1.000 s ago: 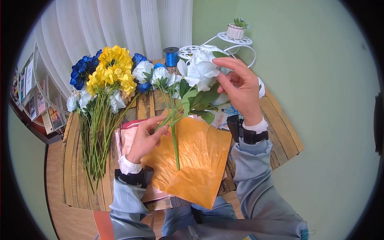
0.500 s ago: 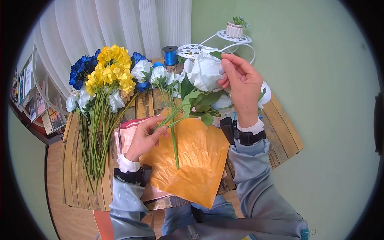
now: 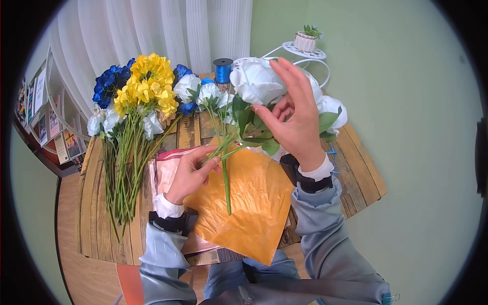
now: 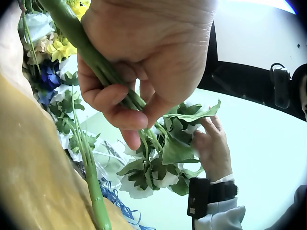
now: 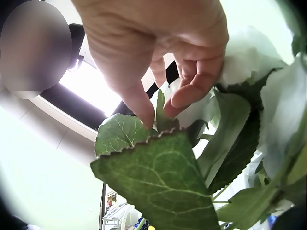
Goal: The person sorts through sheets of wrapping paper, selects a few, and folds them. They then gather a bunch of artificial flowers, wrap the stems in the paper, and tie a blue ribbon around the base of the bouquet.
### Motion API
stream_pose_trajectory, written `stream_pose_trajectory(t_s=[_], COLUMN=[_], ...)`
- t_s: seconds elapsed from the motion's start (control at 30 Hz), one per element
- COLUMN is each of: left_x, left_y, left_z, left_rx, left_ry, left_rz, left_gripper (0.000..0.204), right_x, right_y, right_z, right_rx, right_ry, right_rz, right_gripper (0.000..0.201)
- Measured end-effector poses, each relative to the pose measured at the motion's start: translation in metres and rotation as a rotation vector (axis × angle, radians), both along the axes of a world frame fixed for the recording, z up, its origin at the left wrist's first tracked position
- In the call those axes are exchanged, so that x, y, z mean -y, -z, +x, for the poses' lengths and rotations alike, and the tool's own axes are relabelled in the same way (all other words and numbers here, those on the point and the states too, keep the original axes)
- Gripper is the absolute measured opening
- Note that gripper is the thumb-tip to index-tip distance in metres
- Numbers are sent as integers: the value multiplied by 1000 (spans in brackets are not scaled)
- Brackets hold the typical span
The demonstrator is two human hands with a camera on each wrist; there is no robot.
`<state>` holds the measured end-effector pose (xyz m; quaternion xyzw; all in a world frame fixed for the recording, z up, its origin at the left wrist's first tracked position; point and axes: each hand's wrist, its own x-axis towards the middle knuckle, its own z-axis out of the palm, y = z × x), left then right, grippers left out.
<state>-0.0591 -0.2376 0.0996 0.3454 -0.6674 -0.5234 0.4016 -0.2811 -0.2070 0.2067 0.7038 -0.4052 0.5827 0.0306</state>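
Observation:
My left hand (image 3: 190, 175) grips the thin green stems (image 4: 108, 74) of an artificial white rose bunch, fingers and thumb curled round them. Above and to the right, my right hand (image 3: 297, 122) is at the bunch's blooms, beside a large white rose (image 3: 256, 81), its fingers spread and slightly bent. Close under its thumb and fingertips are serrated green leaves (image 5: 158, 177), seen in the right wrist view. A second white rose bunch lies on the orange wrapping paper (image 3: 249, 203), its thick stem (image 3: 227, 188) pointing toward me.
Yellow hydrangeas (image 3: 147, 84), blue flowers (image 3: 109, 86) and several white roses lie on the left of the wooden table (image 3: 356, 178). A blue ribbon spool (image 3: 222, 71) stands at the back, near a white plant stand (image 3: 305, 53). Pink paper (image 3: 165, 170) lies under the orange sheet.
My right hand has moved from the top of the large white rose down and left, its fingers opening out. The rose has turned and shifted, showing more blooms at right. My left hand keeps its grip.

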Motion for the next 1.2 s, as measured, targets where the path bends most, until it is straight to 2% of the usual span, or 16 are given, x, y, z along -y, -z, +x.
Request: stream_pose_trajectory(t_s=[0.17, 0.23, 0.27, 0.33, 0.37, 0.43, 0.57, 0.7, 0.77, 0.8, 0.93, 1.0, 1.03, 1.07, 1.13, 1.2], left_x=[-2, -2, -3, -5, -6, -8, -6, -4, -4, -4, -3, -4, -4, -4, -4, -4], left_y=[3, 4, 3, -1, -2, -5, -4, -3, -2, -2, -2, -2, -2, -2, -2, -2], left_z=[-3, -3, -3, -3, -4, -5, -4, -2, -1, -2, -2, -2, -2, -2, -2, -2], left_rx=[70, 103, 112, 122, 88, 56, 25, 18, 13, 9, 2, -14, -15, -4, 10, 7], left_ry=[12, 18, 30, 44, 56, 72, 102, 104, 102, 101, 100, 89, 88, 74, 66, 50], left_rz=[-12, -9, 3, 15, 21, 26, 51, 56, 58, 62, 50, 47, 48, 36, 22, 6], left_gripper=[29, 28, 29, 29, 29, 30, 30, 31, 31, 31, 31, 31, 31, 31, 31, 31], right_x=[2, 6, 9, 13, 11, 6, 4, -4, -5, -2, 10, 6, 3, 1, 0, 6], right_y=[3, 6, 9, 12, 11, 6, -1, -8, -10, -7, 1, -6, -8, -9, -8, -6], right_z=[4, 2, -1, -9, -8, -6, -11, -13, -18, -21, -41, -44, -43, -41, -36, -36], right_rx=[9, 65, 66, 110, 110, 273, 314, 277, -180, -180, -194, -135, -103, -102, 41, 4], right_ry=[70, 146, 149, 99, 101, 0, 3, 7, 168, 171, 377, 511, 518, 519, 344, 340], right_rz=[17, -67, -67, -119, -118, -130, -213, -140, -182, -183, -290, -327, -276, -274, -98, -127], right_gripper=[63, 46, 46, 26, 26, 19, 21, 21, 22, 22, 27, 35, 44, 44, 50, 49])
